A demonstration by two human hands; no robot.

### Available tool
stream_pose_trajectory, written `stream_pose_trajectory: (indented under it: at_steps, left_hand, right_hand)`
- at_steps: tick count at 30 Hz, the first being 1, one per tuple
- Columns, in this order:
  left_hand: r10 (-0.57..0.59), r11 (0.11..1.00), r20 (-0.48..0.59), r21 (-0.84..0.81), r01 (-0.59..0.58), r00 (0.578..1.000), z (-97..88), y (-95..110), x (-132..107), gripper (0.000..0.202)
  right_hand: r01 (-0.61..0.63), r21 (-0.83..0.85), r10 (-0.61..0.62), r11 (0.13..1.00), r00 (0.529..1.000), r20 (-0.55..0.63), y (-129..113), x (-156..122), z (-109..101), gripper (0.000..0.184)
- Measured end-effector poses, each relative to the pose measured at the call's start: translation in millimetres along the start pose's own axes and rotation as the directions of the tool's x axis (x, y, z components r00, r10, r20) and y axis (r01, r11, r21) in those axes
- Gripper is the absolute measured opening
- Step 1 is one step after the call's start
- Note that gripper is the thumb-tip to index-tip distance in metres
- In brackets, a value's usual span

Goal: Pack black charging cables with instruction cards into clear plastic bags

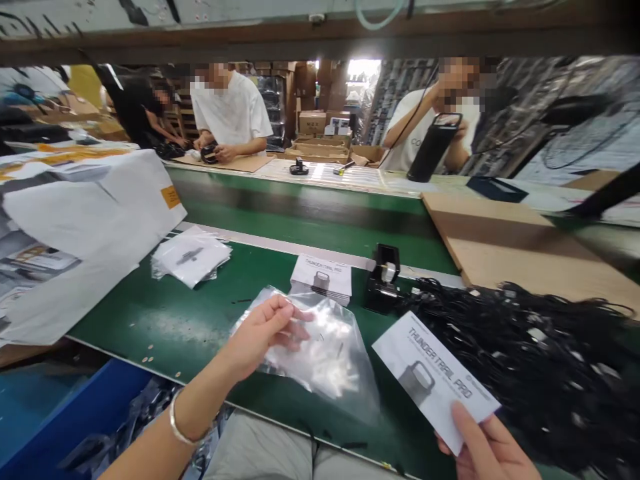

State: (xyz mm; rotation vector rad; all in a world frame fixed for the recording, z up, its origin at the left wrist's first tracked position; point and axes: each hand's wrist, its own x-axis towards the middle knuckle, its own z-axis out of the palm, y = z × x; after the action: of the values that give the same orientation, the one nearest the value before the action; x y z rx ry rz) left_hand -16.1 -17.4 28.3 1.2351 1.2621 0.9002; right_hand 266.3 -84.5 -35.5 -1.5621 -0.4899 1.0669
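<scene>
Paper leaflet [400, 347], white and rectangular, sits clamped in the right hand [480, 437], the thumb pressed on its front near the lower corner and the other fingers mostly behind. It tilts, its far end up and to the left of that hand, held above the counter [150, 333]. Bold dark capitals across its face read THUNDER TRAIL PRO, with a line of smaller print beneath, too fine to make out, and a small dark mark toward the right end. Below the lettering is a grey picture of a rounded, upright device with a loop handle. To the left of it, the left hand [277, 330] is at a clear plastic bag [340, 373], thumb and fingers bent close to one another; whether they pinch the film cannot be told. The bag is thin, glossy and creased, with bright white glare across its middle, and spreads rightward from the fingers. Just beyond the left hand lies a stack of matching leaflets [323, 273], same title and device on top; farther off, to its left, is a loose pile of clear bags [193, 253]. Black cables [500, 347] lie heaped beyond and to the right of the right hand.
</scene>
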Motion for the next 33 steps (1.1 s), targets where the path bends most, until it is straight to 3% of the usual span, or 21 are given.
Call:
stream_pose_trajectory:
  at_steps: [3, 7, 10, 11, 12, 14, 15, 17, 20, 33]
  left_hand:
    - [0.069, 0.902, -0.193, 0.43, 0.021, 0.979, -11.8, -19, 16, 0.019]
    - [0.223, 0.786, -0.351, 0.617, 0.046, 0.909, -31.7, -32, 18, 0.015]
    - [0.424, 0.655, -0.398, 0.755, 0.027, 0.813, -25.2, -27, 10, 0.032]
    - [0.438, 0.625, -0.364, 0.781, 0.013, 0.822, -17.5, -24, 7, 0.03]
    - [0.409, 0.612, -0.305, 0.791, -0.011, 0.86, -7.7, -21, 4, 0.025]
    - [0.236, 0.653, -0.126, 0.755, -0.061, 0.964, 15.1, -18, 1, 0.015]
    - [0.166, 0.663, -0.043, 0.745, -0.08, 0.985, 26.2, -19, 1, 0.014]
    - [0.106, 0.641, 0.03, 0.762, -0.092, 0.994, 44.1, -23, 4, 0.017]
    - [0.107, 0.597, 0.034, 0.797, -0.092, 0.994, 55.2, -31, 11, 0.014]
    - [0.149, 0.603, 0.072, 0.784, -0.148, 0.986, 49.7, -29, 8, 0.026]
  right_hand:
    - [-0.056, 0.052, 0.056, 0.997, 0.998, 0.005, -5, -3, 3, 0.059]
    - [-0.089, 0.02, 0.088, 0.996, 0.994, 0.065, -1, -5, 4, 0.059]
    - [-0.083, 0.015, 0.082, 0.996, 0.993, 0.083, 1, -5, 8, 0.06]
    - [-0.081, 0.018, 0.079, 0.997, 0.993, 0.084, 2, -5, 9, 0.061]
    - [-0.078, 0.019, 0.076, 0.997, 0.993, 0.086, 1, -5, 11, 0.061]
    - [-0.07, 0.018, 0.068, 0.997, 0.994, 0.089, 1, -4, 12, 0.061]
    - [-0.065, 0.017, 0.063, 0.998, 0.994, 0.089, 0, -5, 12, 0.061]
    - [-0.063, 0.012, 0.062, 0.998, 0.994, 0.093, -1, -6, 11, 0.06]
    - [-0.067, 0.003, 0.067, 0.998, 0.992, 0.111, -3, -9, 9, 0.057]
    - [-0.046, -0.055, 0.052, 0.997, 0.992, 0.114, -9, -18, 23, 0.047]
